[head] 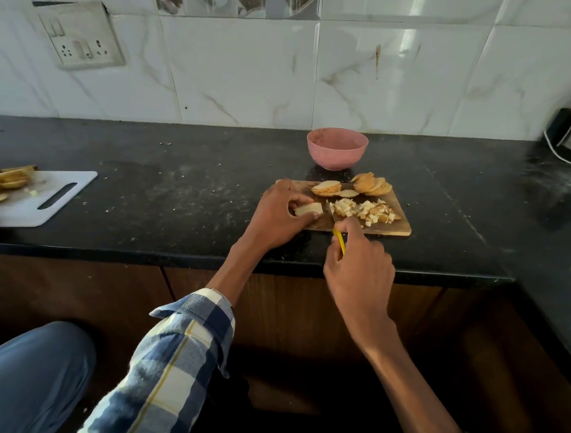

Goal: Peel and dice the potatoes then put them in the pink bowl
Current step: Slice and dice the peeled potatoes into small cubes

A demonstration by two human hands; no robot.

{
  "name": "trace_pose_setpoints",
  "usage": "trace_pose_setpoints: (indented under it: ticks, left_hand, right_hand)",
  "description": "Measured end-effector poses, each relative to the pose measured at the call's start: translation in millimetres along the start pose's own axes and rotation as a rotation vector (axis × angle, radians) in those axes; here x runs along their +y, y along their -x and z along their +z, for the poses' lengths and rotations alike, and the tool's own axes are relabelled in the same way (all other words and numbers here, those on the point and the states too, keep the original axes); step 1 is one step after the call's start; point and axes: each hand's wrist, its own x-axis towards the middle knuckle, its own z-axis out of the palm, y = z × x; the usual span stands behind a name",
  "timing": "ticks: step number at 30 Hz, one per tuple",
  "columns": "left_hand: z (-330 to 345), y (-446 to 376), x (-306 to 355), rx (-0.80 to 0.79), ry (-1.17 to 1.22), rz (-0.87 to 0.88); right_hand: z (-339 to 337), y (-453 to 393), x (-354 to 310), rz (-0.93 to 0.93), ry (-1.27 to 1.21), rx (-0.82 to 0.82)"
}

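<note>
Currently dicing: left hand (279, 216) pins pale potato slices (308, 209) on the wooden board (391, 228); right hand (358, 265) grips the yellow-handled knife (338, 238). Next cut needs fingertips kept back.

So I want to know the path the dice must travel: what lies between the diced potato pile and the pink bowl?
In the head view, stacks of potato slices on the wooden board lie between the diced pile and the pink bowl.
</note>
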Motion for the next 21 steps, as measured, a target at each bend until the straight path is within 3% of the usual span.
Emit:
trace_pose_setpoints:
  ticks: [21]
  left_hand:
    - [1,1,5,0.008,0.042,-0.011]
  right_hand:
    - [-1,-1,-10,-0.029,0.094,-0.138]
